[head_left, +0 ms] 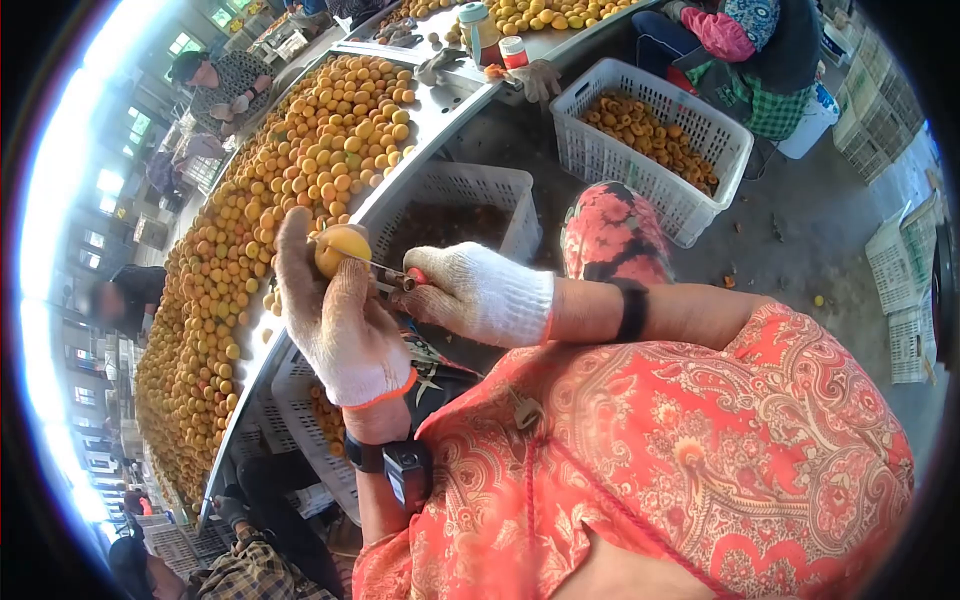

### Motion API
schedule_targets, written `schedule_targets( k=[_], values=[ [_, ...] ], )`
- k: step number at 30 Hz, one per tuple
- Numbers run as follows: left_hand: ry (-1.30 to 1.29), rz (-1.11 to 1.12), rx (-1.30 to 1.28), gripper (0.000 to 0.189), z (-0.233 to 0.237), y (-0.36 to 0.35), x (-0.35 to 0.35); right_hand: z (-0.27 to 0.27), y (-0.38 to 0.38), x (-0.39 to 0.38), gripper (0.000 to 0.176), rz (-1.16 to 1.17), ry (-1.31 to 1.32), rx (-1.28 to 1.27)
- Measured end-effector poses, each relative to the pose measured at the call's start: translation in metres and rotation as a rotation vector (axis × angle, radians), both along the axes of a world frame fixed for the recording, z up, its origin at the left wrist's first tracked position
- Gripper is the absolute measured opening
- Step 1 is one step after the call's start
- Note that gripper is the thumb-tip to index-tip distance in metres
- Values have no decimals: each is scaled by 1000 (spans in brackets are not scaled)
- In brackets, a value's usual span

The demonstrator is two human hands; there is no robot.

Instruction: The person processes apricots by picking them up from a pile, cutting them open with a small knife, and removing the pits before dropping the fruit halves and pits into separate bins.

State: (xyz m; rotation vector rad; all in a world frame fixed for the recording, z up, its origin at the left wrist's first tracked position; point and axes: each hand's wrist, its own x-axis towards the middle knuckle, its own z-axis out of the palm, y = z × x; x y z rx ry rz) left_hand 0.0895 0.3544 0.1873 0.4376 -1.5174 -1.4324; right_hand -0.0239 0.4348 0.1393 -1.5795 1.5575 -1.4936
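In the head view, a yellow fruit point(342, 250) is gripped between the thumb and fingers of the gloved left hand point(342, 315), held up near the edge of a metal table point(440, 115) on which a heap of similar fruit point(225, 255) is spread. A thin tool point(416, 276) with a red handle is clamped in the closed fingers of the gloved right hand point(470, 292), its metal end directed at the fruit; whether the skin is pierced cannot be told. A pale crate point(610, 172), loaded with cut fruit point(650, 140), is positioned on the floor farther right.
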Motion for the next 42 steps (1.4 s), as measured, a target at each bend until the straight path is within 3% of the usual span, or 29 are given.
schedule_targets(
  k=[1,5,7,10,12,14,19,22,29,33,42],
  values=[
    [-117,91,-122,58,2,1,1,2,3,1,32,3,-11,8],
    [-85,112,-169,57,6,7,0,9,11,1,32,0,2,-5],
    [51,-73,75,56,8,11,1,6,13,1,32,-23,12,-16],
    [142,-179,230,55,0,8,1,6,14,2,33,-57,18,-16],
    [150,-197,175,57,-1,7,-1,8,17,1,34,-74,16,-9],
    [60,-13,0,63,5,9,-6,11,19,-2,36,-39,-16,17],
    [32,-6,5,67,2,8,-10,7,13,-6,30,-44,6,15],
    [-85,83,-117,67,-3,8,-12,6,12,-9,33,-28,-20,17],
    [125,-130,277,51,-9,1,-14,8,15,-12,35,0,-63,142],
    [211,-286,476,44,-16,-1,-15,6,7,-12,34,-33,-44,69],
    [204,-226,570,38,-27,-9,-18,-2,7,-9,32,-34,-10,185]
  ],
)
